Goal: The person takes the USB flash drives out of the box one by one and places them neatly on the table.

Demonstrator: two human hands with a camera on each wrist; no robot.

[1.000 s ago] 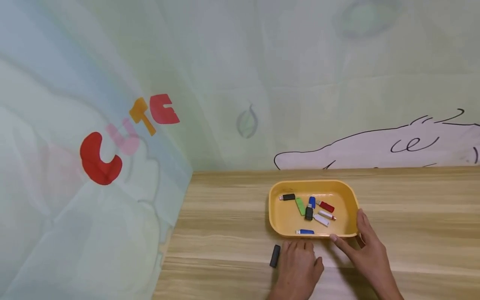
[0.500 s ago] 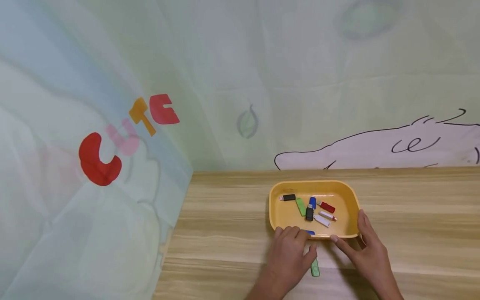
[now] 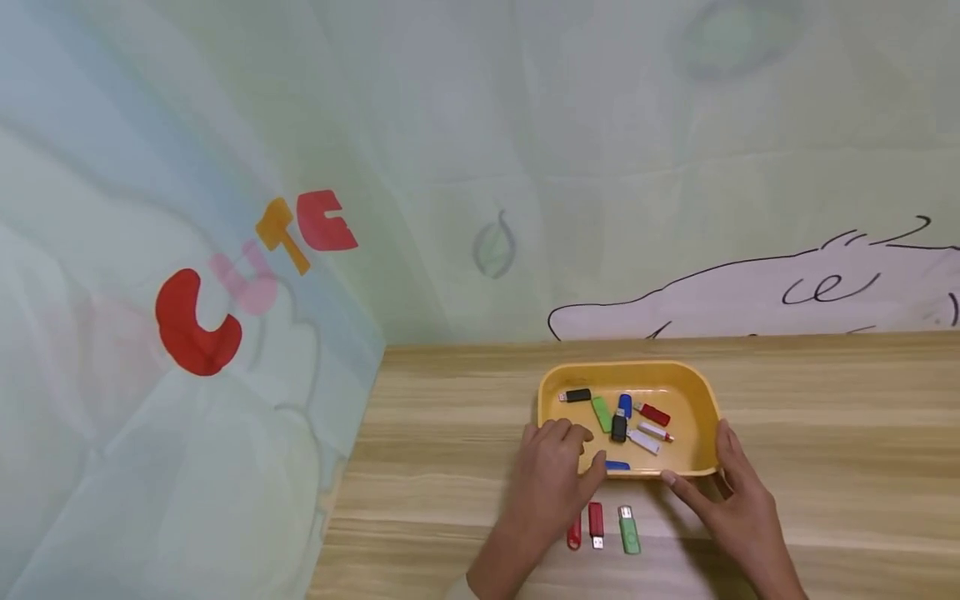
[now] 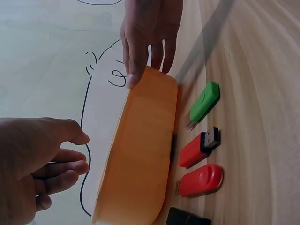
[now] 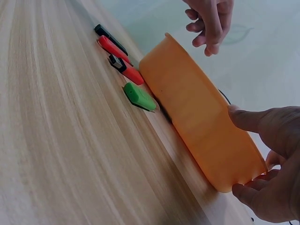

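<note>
My left hand point(image 3: 546, 479) hovers over the front left part of a yellow plastic tray point(image 3: 693, 404), its thumb and fingers apart with nothing between them. My right hand point(image 3: 738, 500) holds the tray's front right corner, thumb at the front rim and fingers along the right side. Inside lie several USB sticks, among them a red one point(image 3: 654, 414), a light green one point(image 3: 602, 414) and a white one point(image 3: 643, 441). In front of the tray, a green USB stick point(image 3: 629, 531), two red ones point(image 5: 131, 72) and a black one point(image 4: 187, 217) lie in a row.
The tray stands on a wood-grain table point(image 3: 435, 467). Behind the table rises a pale printed cloth point(image 3: 450, 167) with a cartoon outline. Another cloth side with coloured letters point(image 3: 198, 325) borders the left.
My left hand has lifted from the table in front of the tray and moved up and left over it, uncovering the green and red USB sticks. My right hand stays on the tray.
</note>
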